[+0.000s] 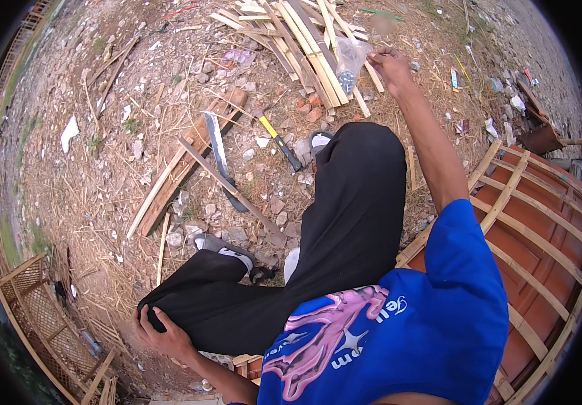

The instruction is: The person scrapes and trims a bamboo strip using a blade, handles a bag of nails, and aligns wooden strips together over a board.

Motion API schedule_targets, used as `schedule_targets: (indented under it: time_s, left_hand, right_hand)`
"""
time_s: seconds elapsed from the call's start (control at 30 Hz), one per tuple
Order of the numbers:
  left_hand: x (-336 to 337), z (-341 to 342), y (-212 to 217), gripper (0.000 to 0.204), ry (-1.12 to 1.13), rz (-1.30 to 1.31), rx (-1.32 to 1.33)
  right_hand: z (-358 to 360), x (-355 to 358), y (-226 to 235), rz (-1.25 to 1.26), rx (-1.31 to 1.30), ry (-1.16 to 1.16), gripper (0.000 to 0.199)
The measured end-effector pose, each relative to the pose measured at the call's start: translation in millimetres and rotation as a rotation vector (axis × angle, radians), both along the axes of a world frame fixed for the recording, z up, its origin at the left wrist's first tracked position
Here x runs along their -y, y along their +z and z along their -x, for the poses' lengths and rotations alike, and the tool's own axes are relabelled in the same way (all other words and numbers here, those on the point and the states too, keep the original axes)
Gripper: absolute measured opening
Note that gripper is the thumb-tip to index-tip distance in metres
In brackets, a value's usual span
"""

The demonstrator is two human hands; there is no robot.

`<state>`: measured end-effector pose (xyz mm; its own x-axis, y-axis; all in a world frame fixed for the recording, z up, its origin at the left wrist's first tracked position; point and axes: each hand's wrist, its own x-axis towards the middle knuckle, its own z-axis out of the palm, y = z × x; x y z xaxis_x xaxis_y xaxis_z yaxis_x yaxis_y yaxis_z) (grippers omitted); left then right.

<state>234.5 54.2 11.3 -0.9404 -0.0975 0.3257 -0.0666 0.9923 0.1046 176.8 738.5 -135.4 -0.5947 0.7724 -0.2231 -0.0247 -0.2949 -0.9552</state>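
Observation:
My right hand reaches far forward and pinches a clear plastic bag with small dark pieces in it, held over a pile of split bamboo strips. My left hand rests low on my left knee, fingers curled onto the black trouser cloth. I sit with both black-trousered legs stretched over stony ground. A long machete and a yellow-handled hammer lie on the ground between my feet and the bamboo pile.
A reddish panel with a bamboo lattice frame lies at my right. Wooden planks lie to the left of the machete. A bamboo lattice piece stands at lower left. Stones, litter and dry grass cover the ground.

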Motion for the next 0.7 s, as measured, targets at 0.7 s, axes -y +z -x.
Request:
schedule_targets:
  time_s: [0.7]
  left_hand:
    - [-220, 38, -21, 0.046, -0.449, -2.083, 1.047]
  right_hand:
    - [-20, 191, 325, -0.476, -0.335, 0.523, 0.025]
